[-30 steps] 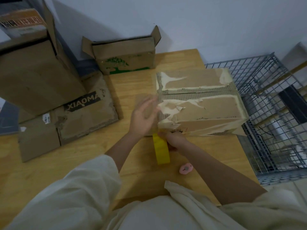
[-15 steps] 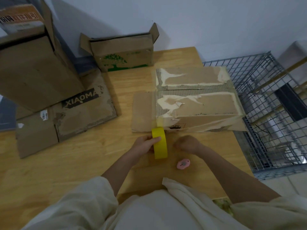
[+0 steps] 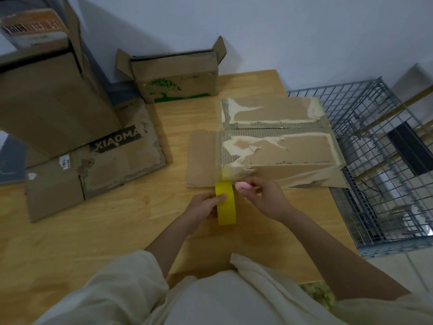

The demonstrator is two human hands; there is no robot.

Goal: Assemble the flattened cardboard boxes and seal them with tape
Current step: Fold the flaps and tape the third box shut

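two hands meet at the near edge of the worn cardboard box [image 3: 281, 146], which lies on the wooden table [image 3: 117, 231] with its torn, peeled top face up and one flap [image 3: 202, 158] spread flat to the left. the left hand [image 3: 203, 206] grips the yellow tape roll [image 3: 226, 202] – thumb across its outer face, fingers behind it – and the roll stands on edge just in front of the box's near left corner. a strip of tape runs from the roll up over that corner. the right hand [image 3: 264, 198] pinches a small pink cutter [image 3: 243, 186], held right beside the top of the roll and close against the box's front wall; whether it touches the tape i cannot tell. off to the left, a flattened box marked xiaoma [image 3: 93, 170] lies on the table under a tall brown box [image 3: 51, 106], and a box with a green tree print [image 3: 175, 83] stands open against the wall. a wire cage [image 3: 375, 160] sits beside the table on the right.
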